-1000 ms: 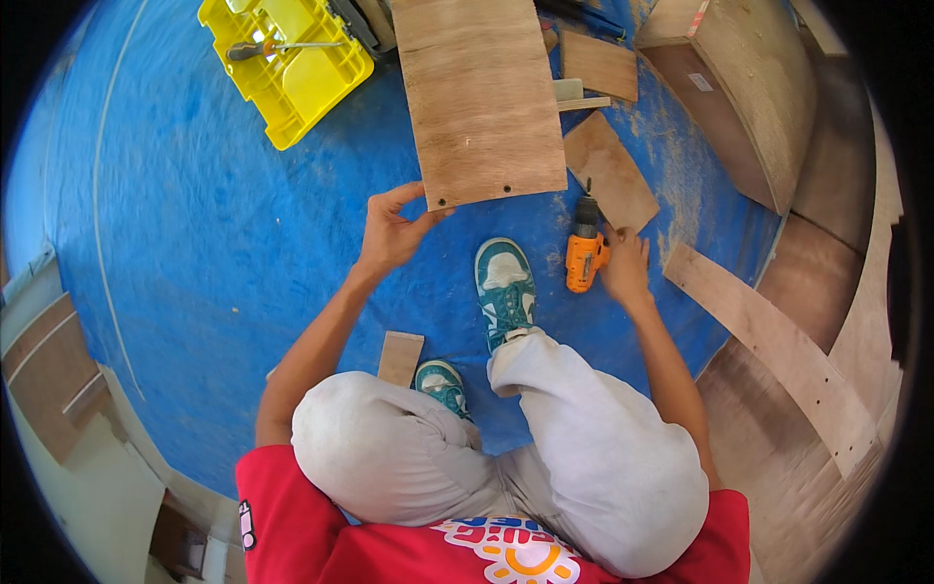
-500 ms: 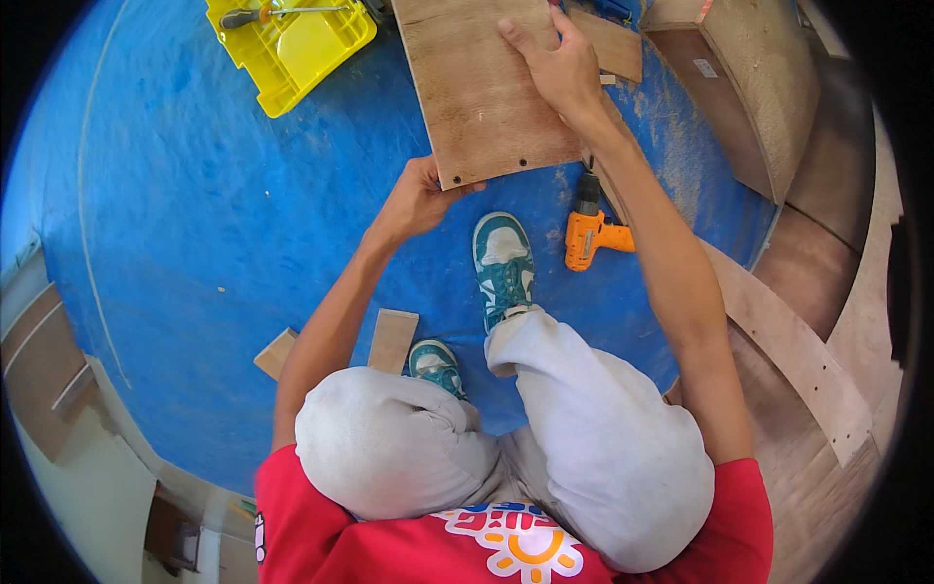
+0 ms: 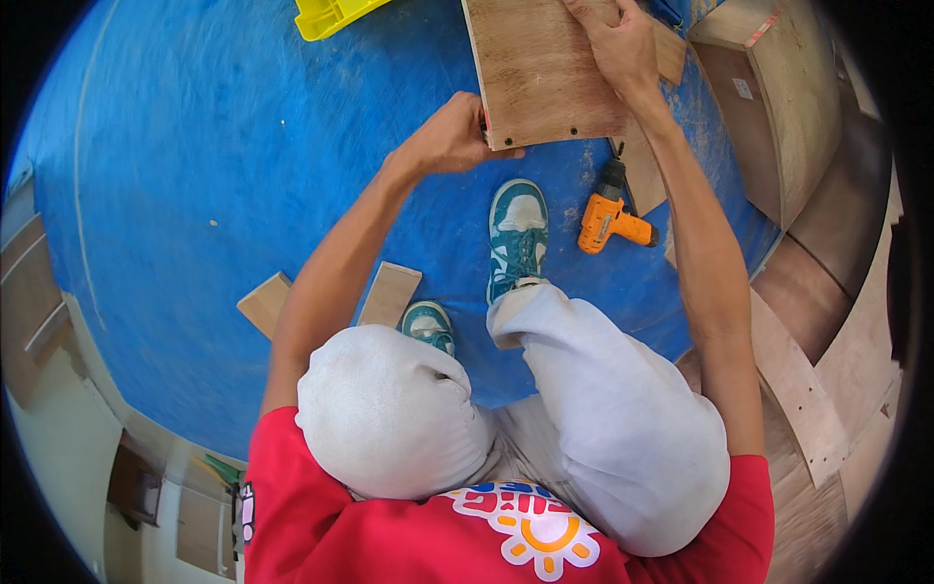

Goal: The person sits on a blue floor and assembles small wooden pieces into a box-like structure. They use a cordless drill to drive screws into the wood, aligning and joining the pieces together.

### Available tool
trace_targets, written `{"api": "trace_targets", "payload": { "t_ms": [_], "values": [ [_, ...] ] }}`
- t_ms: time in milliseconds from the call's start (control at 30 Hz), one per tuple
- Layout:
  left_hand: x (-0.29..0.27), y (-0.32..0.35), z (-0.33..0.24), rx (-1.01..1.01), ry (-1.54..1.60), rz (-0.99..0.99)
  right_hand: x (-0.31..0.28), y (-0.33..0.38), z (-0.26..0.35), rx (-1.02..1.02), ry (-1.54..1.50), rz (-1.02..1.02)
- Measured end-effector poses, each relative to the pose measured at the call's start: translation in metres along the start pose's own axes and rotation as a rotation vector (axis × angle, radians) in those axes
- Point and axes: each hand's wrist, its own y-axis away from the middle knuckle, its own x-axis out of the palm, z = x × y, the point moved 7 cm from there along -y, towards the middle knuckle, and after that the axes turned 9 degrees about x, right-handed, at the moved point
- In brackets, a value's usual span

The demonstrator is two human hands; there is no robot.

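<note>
Both hands hold a wooden panel point(image 3: 547, 83), which is raised over the blue tarp point(image 3: 195, 253) ahead of the person's shoes point(image 3: 519, 234) and runs out of view at the top. The left hand point(image 3: 452, 136) is closed on its near left corner, fingers under the near edge; the right hand point(image 3: 623, 49) grips its right side farther up, some fingertips cut off by the frame. Two dark spots mark the panel along the near edge; whether they are holes or screw heads cannot be told. Of the yellow tray point(image 3: 336, 14), only one corner shows at the top, left of the panel, so its contents are out of sight. At the upper right stands a wooden box point(image 3: 803, 107) with a pale sticker on its side; whether anything is in it cannot be seen. An orange drill point(image 3: 613, 209) lies near the panel's near right corner, its bit pointing away from the person. Two small boards point(image 3: 391, 294) lie by the left forearm, and a long strip point(image 3: 800, 384) lies beyond the right.
</note>
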Motion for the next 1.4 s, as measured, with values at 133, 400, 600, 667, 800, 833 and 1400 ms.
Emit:
{"api": "trace_targets", "payload": {
  "t_ms": [133, 400, 600, 667, 800, 833, 1400],
  "values": [
    [-0.003, -0.003, 0.0, 0.038, 0.053, -0.012, -0.001, -0.002, -0.002, -0.013, 0.106, -0.04],
    [-0.003, -0.003, 0.006, 0.085, 0.06, -0.04, 0.003, -0.005, 0.003, -0.08, 0.114, 0.0],
    [-0.002, 0.032, 0.001, 0.096, -0.099, -0.12, 0.018, -0.014, 0.003, -0.238, 0.185, -0.047],
    [-0.011, 0.04, 0.001, 0.093, 0.279, -0.18, 0.032, -0.022, -0.004, -0.167, 0.156, 0.109],
    [-0.025, 0.036, 0.013, -0.088, 0.85, -0.381, 0.035, -0.024, 0.0, -0.109, 0.249, 0.006],
    [-0.027, 0.031, 0.011, -0.105, 0.764, -0.364, 0.033, -0.022, 0.001, -0.081, 0.261, -0.015],
    [-0.019, 0.022, -0.114, 0.545, -1.212, -0.15, -0.015, 0.08, -0.09, -0.218, -0.16, 0.247]
  ]
}}
